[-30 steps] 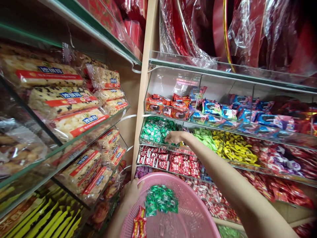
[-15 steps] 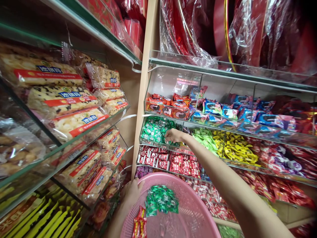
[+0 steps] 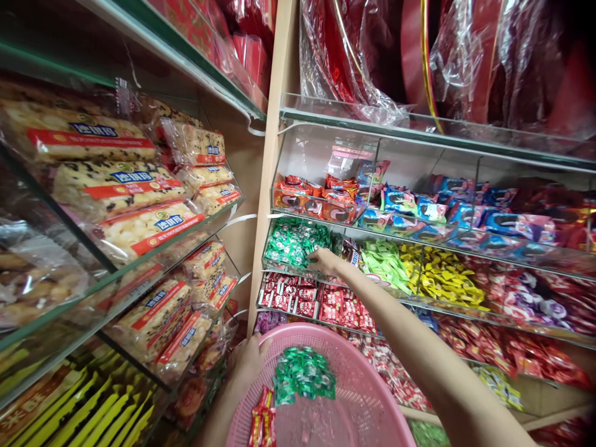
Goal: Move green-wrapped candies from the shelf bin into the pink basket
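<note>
Seemingly picking green sweets (image 3: pixel 293 241) out of the glass bin (image 3: pixel 284 266) with the right hand (image 3: pixel 325 261); cannot tell if holding any in that grip. Holding the pink basket (image 3: pixel 372 379) by its rim with the left hand (image 3: pixel 248 359). Next, likely need to pinch gently and lift over the edge.

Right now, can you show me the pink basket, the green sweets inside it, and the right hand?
Pink basket (image 3: pixel 367 397): head view, on its bare inner wall.
Green sweets in the basket (image 3: pixel 305 374): head view, middle of the pile.
Right hand (image 3: pixel 326 261): head view, middle of the hand.
</note>
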A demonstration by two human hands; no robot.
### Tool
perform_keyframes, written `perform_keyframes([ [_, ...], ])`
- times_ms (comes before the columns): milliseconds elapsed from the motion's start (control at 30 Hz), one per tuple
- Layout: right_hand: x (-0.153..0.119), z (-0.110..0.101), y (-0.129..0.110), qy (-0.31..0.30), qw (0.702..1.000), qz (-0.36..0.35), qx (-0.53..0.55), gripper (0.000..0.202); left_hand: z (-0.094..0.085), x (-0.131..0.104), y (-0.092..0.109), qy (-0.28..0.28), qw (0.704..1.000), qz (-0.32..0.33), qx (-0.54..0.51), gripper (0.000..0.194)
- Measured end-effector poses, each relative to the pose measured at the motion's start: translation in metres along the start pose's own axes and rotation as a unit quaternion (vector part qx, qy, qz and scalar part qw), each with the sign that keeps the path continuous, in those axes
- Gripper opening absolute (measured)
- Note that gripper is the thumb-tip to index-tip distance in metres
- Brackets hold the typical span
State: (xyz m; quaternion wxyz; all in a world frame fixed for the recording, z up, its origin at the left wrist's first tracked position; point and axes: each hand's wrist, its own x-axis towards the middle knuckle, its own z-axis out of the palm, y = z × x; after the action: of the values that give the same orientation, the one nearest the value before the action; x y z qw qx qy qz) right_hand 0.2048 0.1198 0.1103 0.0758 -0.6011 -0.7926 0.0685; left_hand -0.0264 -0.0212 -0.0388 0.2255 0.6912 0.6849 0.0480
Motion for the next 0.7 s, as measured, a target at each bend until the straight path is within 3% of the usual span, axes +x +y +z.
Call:
perform_keyframes([
  [133,-0.001,0.003,0.0,0.033,0.999,0.007,-0.012,0.028,0.0,-0.001,0.001,0.001,1.0,0.001,0.0,0.047],
  [367,-0.006,0.0,-0.005,0.022,0.999,-0.024,-0.02,0.01,-0.002,-0.004,0.002,-0.006,1.0,0.0,0.001,0.047],
  [567,-0.01,-0.001,-0.008,0.022,0.999,-0.025,-0.022,0.013,-0.001,-0.003,0.0,-0.007,1.0,-0.004,-0.001,0.046],
  [700,-0.017,-0.011,-0.007,0.065,0.998,-0.003,0.006,0.023,-0.005,-0.005,0.003,-0.013,1.0,-0.007,0.008,0.046],
])
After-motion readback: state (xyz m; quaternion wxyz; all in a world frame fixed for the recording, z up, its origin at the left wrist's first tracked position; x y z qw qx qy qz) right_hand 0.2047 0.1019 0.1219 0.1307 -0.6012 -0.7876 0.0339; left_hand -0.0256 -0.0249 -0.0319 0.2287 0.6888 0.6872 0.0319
